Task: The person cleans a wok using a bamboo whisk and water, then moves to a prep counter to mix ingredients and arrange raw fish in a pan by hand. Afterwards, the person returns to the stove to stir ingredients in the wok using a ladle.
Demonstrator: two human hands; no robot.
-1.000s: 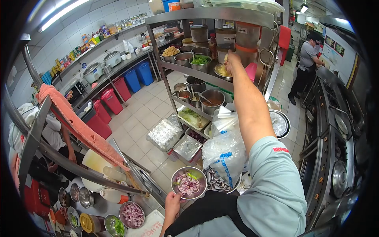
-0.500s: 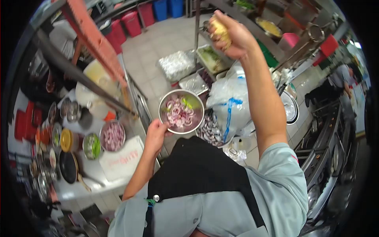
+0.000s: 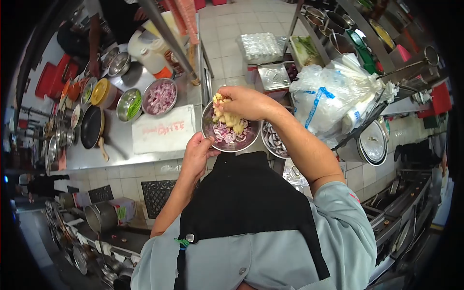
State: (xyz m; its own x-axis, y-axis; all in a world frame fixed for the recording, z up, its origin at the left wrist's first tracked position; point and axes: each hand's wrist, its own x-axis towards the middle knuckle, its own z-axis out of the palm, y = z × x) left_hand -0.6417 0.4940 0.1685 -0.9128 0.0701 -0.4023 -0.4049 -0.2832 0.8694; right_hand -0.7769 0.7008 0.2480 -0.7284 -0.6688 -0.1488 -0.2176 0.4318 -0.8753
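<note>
My left hand (image 3: pixel 197 153) grips the near left rim of a metal bowl (image 3: pixel 253 140), thumb over the edge. Sliced red onion (image 3: pixel 231 137) lies inside it. Over the bowl, my right hand (image 3: pixel 239 102) has its fingers curled around a clump of pale yellow shredded food (image 3: pixel 229 122). The shreds hang below the fingers and rest over the onion; their exact kind I cannot tell. My right hand and the clump hide the far part of the bowl.
On the steel table (image 3: pixel 87 153) at left are a bowl of chopped onion (image 3: pixel 160 96), a bowl of green pieces (image 3: pixel 129 105), a white cloth (image 3: pixel 164 129) and a frying pan (image 3: pixel 92 126). A large plastic bag (image 3: pixel 321 99) stands at right. Another person (image 3: pixel 118 17) is beyond the table.
My right hand has come down from high at the upper right to the bowl, bringing the yellow shreds. The view has turned, and my left hand still holds the bowl.
</note>
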